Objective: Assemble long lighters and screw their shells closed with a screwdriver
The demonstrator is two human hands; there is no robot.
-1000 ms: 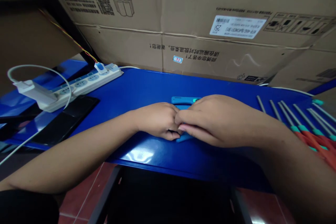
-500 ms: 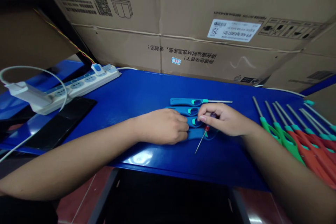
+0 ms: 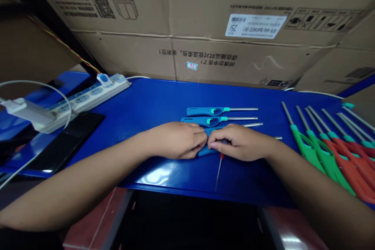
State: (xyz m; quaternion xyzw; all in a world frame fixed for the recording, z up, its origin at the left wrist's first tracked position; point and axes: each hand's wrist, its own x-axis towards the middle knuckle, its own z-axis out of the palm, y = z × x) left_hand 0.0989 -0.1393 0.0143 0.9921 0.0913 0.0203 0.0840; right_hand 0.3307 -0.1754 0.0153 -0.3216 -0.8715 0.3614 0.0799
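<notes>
My right hand [image 3: 243, 143] is closed around a small screwdriver [image 3: 218, 171], its red collar and thin shaft pointing toward the table's front edge. Fingers of that hand also rest over the nearest blue long-nosed lighter [image 3: 203, 151], hiding much of it. Beside it, my left hand [image 3: 178, 140] is closed at the handle end of this lighter, its fingertips partly hidden. Just beyond the hands lie more blue lighters in a row, the farthest lighter [image 3: 202, 111] and a second lighter [image 3: 197, 121] showing turquoise triggers and metal tubes pointing right. A third is partly covered.
Green lighters [image 3: 306, 146] and red lighters [image 3: 348, 166] lie at the right of the blue table [image 3: 158, 97]. A white power strip [image 3: 88, 99] with a plugged-in charger and a black flat object [image 3: 64, 140] are at left. A large cardboard box [image 3: 146, 54] stands behind.
Both hands have moved slightly closer to the table's front edge, onto the nearest lighter. The screwdriver has come with my right hand and points more straight toward me. The two farther lighters are more exposed.
</notes>
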